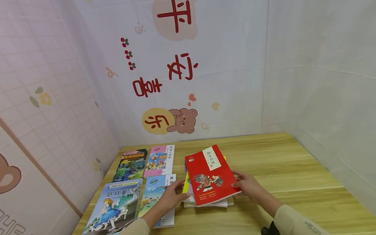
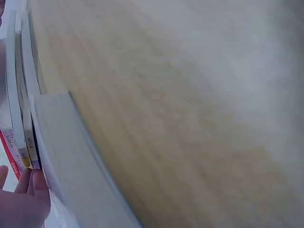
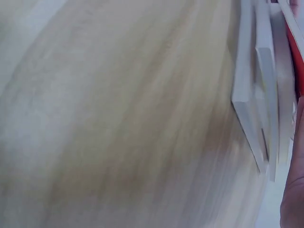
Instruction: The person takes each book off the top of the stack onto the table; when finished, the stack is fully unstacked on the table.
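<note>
A red book [image 1: 212,180] lies tilted on top of a stack of books [image 1: 223,203], whose white page edges stick out unevenly below it. My right hand [image 1: 249,186] pinches the red book's lower right edge, thumb on the cover. In the right wrist view, that hand [image 3: 293,180] is beside the stacked books [image 3: 266,71]. At the stack's left side is my left hand [image 1: 171,196], thumb and fingers apart. The left wrist view has its fingertips [image 2: 39,183] right at the spines of the stack [image 2: 21,114].
Left of the stack, on the wooden table [image 1: 291,200], lie a blue boy-titled book [image 1: 152,194], a pink book [image 1: 158,161], a dark green book [image 1: 131,165] and a large fairy-tale book [image 1: 111,210]. Printed cloth [image 1: 229,58] hangs behind and at both sides.
</note>
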A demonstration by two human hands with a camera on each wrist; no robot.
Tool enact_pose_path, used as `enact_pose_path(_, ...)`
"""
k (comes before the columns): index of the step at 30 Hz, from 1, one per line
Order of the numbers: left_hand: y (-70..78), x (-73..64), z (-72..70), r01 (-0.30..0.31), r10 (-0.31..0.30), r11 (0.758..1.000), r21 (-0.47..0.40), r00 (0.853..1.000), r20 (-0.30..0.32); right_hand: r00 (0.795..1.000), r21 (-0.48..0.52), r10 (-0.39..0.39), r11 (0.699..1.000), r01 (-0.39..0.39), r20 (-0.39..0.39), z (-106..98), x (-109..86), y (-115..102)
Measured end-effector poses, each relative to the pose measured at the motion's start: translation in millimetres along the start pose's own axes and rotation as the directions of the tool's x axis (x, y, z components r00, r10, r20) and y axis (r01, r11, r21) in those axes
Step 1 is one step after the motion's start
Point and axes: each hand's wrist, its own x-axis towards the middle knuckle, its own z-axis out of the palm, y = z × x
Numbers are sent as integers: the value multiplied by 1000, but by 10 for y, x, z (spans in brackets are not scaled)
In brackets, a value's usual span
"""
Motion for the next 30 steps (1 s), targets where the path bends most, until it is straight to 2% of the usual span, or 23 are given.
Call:
enact_pose_path(9,24,116,39,-28,28,999,19,1000,9,999,74,-31,997,31,-7,-146,39,-24)
enact_pose_path(15,7,140,49,-62,60,994,95,998,17,999,101,-45,994,46,-12,-291,66,-51)
enact_pose_path(21,30,126,51,-51,47,995,89,998,45,997,108,-68,992,71,-32,-522,122,-104)
enact_pose_path(30,57,105,54,-89,81,991,101,994,79,993,87,-90,992,97,-81,-929,219,-206)
